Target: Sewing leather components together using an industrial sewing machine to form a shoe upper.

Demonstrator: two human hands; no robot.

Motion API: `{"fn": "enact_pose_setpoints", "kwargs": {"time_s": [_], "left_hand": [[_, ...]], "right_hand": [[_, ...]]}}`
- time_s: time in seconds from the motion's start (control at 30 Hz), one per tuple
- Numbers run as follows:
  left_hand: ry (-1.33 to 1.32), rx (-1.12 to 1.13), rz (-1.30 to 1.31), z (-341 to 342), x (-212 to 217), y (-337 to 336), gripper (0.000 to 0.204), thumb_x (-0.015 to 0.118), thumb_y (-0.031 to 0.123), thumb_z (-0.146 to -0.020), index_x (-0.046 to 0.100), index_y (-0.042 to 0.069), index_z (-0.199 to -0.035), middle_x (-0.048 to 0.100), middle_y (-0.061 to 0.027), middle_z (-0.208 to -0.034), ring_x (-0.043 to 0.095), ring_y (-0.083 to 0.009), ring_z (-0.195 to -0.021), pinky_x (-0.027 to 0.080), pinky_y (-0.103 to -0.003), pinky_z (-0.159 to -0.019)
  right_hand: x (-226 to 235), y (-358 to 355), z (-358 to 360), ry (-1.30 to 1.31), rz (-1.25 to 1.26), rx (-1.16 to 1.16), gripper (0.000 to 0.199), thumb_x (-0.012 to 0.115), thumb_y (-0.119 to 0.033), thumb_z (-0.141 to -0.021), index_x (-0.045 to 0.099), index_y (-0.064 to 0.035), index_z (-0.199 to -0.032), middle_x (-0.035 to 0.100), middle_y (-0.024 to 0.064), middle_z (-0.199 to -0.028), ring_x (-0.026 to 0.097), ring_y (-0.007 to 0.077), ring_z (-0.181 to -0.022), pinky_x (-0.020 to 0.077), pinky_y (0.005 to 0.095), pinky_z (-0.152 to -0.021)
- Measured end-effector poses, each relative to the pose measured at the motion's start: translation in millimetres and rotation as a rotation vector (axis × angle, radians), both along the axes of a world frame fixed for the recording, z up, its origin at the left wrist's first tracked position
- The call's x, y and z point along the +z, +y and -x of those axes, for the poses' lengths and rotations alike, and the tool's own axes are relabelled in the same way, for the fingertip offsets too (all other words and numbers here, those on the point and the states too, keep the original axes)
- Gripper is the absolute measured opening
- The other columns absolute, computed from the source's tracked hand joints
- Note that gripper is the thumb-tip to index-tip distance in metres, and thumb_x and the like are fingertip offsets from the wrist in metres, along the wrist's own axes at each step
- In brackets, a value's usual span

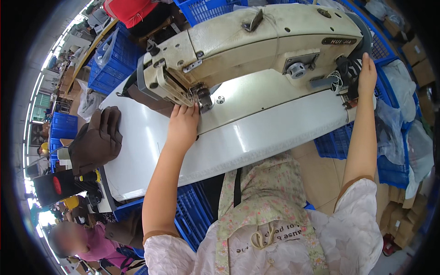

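A cream industrial sewing machine stands on a white table. My left hand is at the needle end, its fingers bent close together beside the presser foot. These fingers are on the edge of a brown fabric piece, which lies partly under the machine head. What is beneath the fingertips is hidden. At the machine's right end, my right hand rests against the dark handwheel. Its fingers point up along the wheel, partly out of sight. A stack of brown fabric pieces hangs over the table's left edge.
The table has a rounded front edge near my body. Blue plastic crates stand behind, to the right and beneath the table. Clear plastic bags and cardboard boxes are at the right. Another person sits at the lower left.
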State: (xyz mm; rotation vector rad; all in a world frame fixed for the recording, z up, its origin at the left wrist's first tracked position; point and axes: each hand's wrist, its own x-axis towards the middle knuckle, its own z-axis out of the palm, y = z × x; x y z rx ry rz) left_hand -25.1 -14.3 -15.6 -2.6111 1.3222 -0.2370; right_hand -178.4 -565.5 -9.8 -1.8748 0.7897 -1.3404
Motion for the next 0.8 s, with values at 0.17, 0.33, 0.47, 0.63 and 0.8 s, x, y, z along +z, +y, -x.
{"fn": "enact_pose_setpoints", "kwargs": {"time_s": [0.17,0.33,0.47,0.63,0.8], "left_hand": [[-0.034,-0.031,-0.042,-1.8,3.4,3.7,0.046,0.055,0.004,-0.081,0.061,-0.002,-0.126,0.058,-0.0171,-0.135,0.047,-0.0294,-0.134,0.031,-0.043,-0.115],[-0.142,-0.189,-0.087,-7.3,12.2,14.7,0.049,0.056,0.009,-0.085,0.055,-0.002,-0.133,0.063,-0.0103,-0.124,0.054,-0.0239,-0.121,0.033,-0.040,-0.113],[-0.166,-0.170,-0.225,-12.5,16.0,19.7,0.048,0.054,0.009,-0.085,0.056,0.003,-0.133,0.062,-0.0070,-0.126,0.055,-0.0220,-0.116,0.036,-0.040,-0.107],[-0.085,-0.018,-0.336,-26.1,8.6,14.5,0.047,0.054,0.008,-0.085,0.056,0.004,-0.131,0.059,-0.0082,-0.128,0.056,-0.0225,-0.117,0.037,-0.041,-0.105],[-0.123,-0.094,-0.361,-33.2,9.4,18.0,0.064,0.052,0.004,-0.086,0.037,0.001,-0.149,0.055,-0.0145,-0.136,0.054,-0.0301,-0.122,0.038,-0.043,-0.106]], "right_hand": [[29.8,-2.7,1.9,0.275,0.041,-0.108,0.064,0.052,-0.058,-0.097,0.068,0.0018,-0.110,0.069,0.0188,-0.098,0.063,0.0264,-0.097,0.0462,0.0341,-0.090],[46.2,-1.4,6.1,0.342,0.100,-0.067,0.065,0.050,-0.060,-0.097,0.068,0.0003,-0.112,0.069,0.0228,-0.103,0.065,0.0313,-0.101,0.0467,0.0364,-0.091],[53.8,-6.8,19.4,0.355,0.120,0.121,0.062,0.054,-0.055,-0.097,0.067,0.0015,-0.117,0.071,0.0195,-0.104,0.066,0.0303,-0.098,0.0476,0.0350,-0.091],[58.1,-10.9,92.7,0.846,0.118,0.236,0.028,0.066,-0.019,-0.087,0.068,-0.0016,-0.109,0.068,0.0112,-0.110,0.064,0.0219,-0.104,0.0487,0.0337,-0.091],[19.0,15.1,129.9,0.920,0.335,0.467,0.026,0.063,-0.001,-0.073,0.070,-0.0036,-0.098,0.063,0.0113,-0.103,0.061,0.0314,-0.103,0.0502,0.0382,-0.090]]}}
